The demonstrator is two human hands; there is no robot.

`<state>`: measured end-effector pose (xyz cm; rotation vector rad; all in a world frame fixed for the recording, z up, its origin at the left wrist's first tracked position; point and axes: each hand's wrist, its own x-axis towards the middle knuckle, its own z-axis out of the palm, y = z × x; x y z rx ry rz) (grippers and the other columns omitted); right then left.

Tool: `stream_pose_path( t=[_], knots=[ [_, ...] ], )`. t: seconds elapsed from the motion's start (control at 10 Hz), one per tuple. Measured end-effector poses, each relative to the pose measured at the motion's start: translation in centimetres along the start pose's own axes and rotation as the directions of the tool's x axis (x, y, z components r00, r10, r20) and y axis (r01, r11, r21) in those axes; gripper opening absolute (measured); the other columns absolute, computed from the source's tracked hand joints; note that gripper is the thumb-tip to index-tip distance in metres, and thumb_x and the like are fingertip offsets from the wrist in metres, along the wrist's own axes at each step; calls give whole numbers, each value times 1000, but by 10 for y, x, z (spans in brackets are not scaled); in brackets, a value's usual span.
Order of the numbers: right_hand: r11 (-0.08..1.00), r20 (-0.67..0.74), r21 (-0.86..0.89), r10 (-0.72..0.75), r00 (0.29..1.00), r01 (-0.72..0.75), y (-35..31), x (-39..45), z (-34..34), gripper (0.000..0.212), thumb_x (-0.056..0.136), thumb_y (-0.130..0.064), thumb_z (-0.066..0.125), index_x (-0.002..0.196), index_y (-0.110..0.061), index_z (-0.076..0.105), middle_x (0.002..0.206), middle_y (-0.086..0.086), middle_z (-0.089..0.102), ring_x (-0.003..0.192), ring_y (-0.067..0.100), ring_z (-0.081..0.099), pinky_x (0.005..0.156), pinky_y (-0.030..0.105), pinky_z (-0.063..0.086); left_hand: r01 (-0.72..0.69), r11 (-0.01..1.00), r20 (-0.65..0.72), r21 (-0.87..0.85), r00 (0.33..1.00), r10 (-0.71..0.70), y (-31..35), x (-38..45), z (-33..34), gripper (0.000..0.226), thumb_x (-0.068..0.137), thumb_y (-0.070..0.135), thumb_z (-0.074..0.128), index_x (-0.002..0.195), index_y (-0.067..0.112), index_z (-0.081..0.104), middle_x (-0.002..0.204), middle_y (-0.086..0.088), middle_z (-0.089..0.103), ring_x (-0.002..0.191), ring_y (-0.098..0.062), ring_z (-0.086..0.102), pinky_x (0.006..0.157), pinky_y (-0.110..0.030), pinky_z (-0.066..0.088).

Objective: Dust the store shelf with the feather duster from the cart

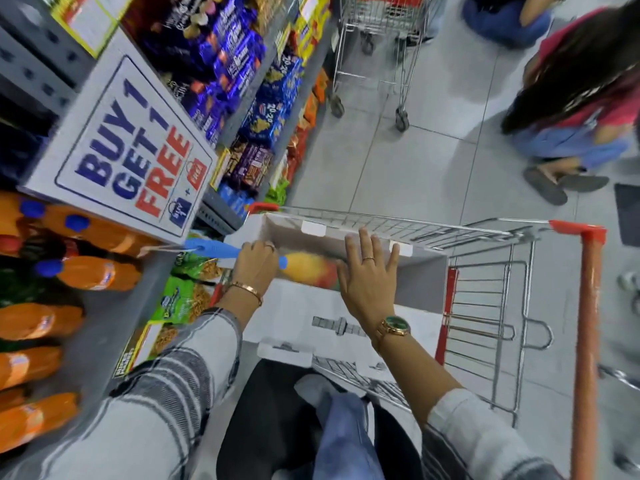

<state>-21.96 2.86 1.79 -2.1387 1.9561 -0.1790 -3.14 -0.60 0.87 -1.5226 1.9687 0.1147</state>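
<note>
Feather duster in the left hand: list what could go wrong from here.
1. The left hand grips the feather duster close to the hanging promo sign; a swing might knock it.
2. The orange soda bottles lie near the shelf edge and could roll off if brushed.

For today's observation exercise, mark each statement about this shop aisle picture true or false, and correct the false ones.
1. The left hand grips the feather duster's blue handle. True.
2. The right hand is closed around the cart's red push bar. False: it is open, fingers spread, over the cardboard box in the cart.
3. Orange soft drink bottles lie on the shelf at the left. True.
4. The shelf sign reads "50% OFF". False: it reads "BUY 1 GET 1 FREE".
</note>
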Motion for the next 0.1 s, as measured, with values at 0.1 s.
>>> stream_pose_path(
  t=[0.1],
  knots=[
    [999, 4, -17, 27, 1000, -27, 2, -1, -6, 45, 98, -32, 41, 138, -12, 37, 149, 16, 32, 137, 34, 25, 111, 58, 3, 74, 991, -129, -113, 988, -89, -8, -10, -2, 44, 96, 14, 40, 138, 3, 34, 134, -17, 49, 124, -32, 42, 104, -39, 35]
  ],
)
